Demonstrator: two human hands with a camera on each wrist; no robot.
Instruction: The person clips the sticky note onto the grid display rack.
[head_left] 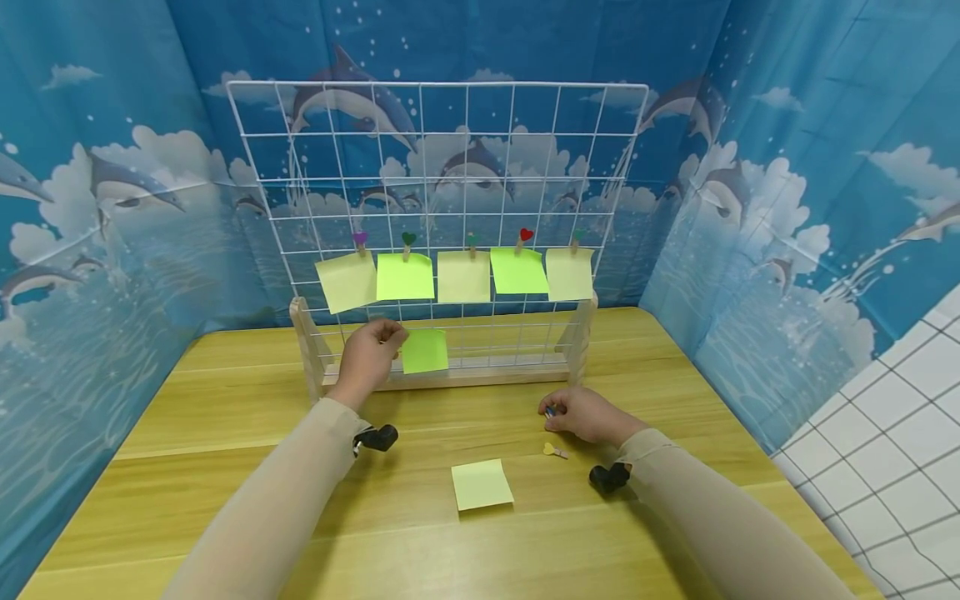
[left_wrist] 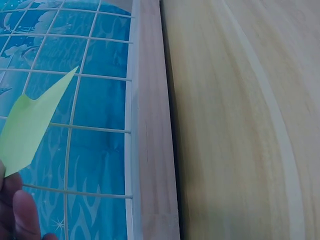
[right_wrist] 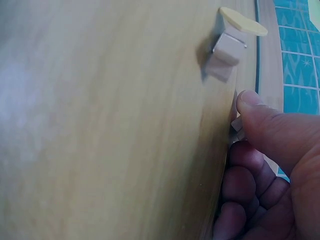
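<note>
My left hand (head_left: 369,357) pinches a green sticky note (head_left: 425,351) by its left edge, in front of the lower part of the white wire grid (head_left: 467,179). In the left wrist view the same note (left_wrist: 35,122) bends away from the fingertips. Low over the table at the right, my right hand (head_left: 588,414) holds a small clothespin (head_left: 551,412) with a blue top between thumb and fingers; in the right wrist view the fingers mostly hide it. Just nearer than this hand lies a clothespin with a yellow heart (head_left: 553,450).
Several clothespins with heart tops, such as the red heart (head_left: 526,235), hold a row of yellow and green notes (head_left: 405,277) on the grid. A wooden stand (head_left: 450,379) supports the grid. One pale yellow note (head_left: 482,485) lies on the wooden table (head_left: 405,542).
</note>
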